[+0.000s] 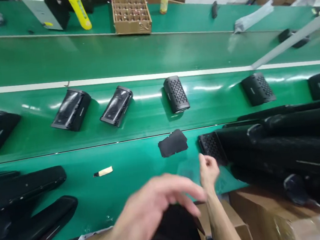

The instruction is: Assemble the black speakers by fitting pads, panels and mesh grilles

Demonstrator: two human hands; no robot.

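My left hand (161,197) is raised over the near edge of the green bench, large and slightly blurred. Its fingers are bent but apart, and nothing shows between them. Beyond it, my right hand (209,170) is closed in a pinch; whatever the fingertips hold, if anything, is too small to make out. Just past that hand lies a black perforated speaker-like housing (212,147), in front of a pile of long black casings (287,145). A black flat sheet piece (173,143) rests on the bench ahead of my hands. A faint clear patch on the bench lies between them.
Several black box-shaped units (176,94) stand along the green belt (218,110). To the left are black casings (27,185) and a small cream-handled tool (103,172). A divided carton (131,11) sits on the far shelf; cardboard boxes (259,212) stand below right.
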